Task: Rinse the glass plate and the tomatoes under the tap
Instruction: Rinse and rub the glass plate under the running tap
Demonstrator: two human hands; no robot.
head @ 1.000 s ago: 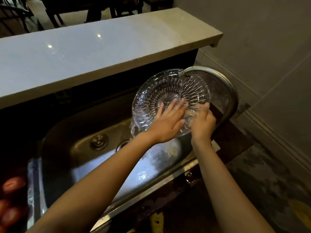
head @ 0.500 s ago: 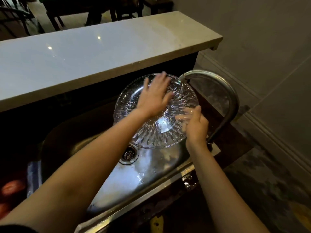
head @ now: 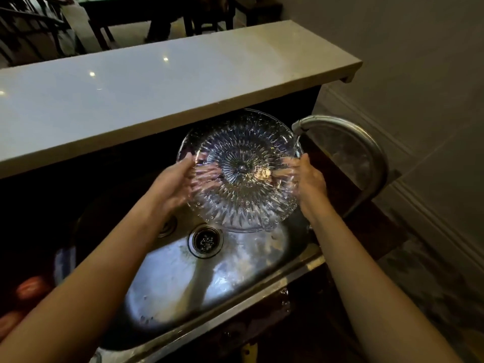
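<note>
Where the glass plate point(head: 241, 179) sits: held up over the sink point(head: 209, 284), above its far end, patterned face tilted towards the person.
Left hand point(head: 172, 184): grasping the plate's rim at 9 o'clock, thumb on the near face, fingers showing through the glass from behind.
Right hand point(head: 310, 179): gripping the rim at 3 o'clock in the same way.
Tap point(head: 361, 142): curved metal spout, its mouth just beside the rim at about 1 o'clock; from where I stand I can't tell if water runs.
Drain point(head: 205, 241): just beyond the plate's edge at 7 o'clock.
Tomatoes point(head: 30, 288): dim red shapes in the dark at 8 o'clock, well apart from the plate.
Surface point(head: 157, 87): pale raised slab behind the sink at 12 o'clock.
</note>
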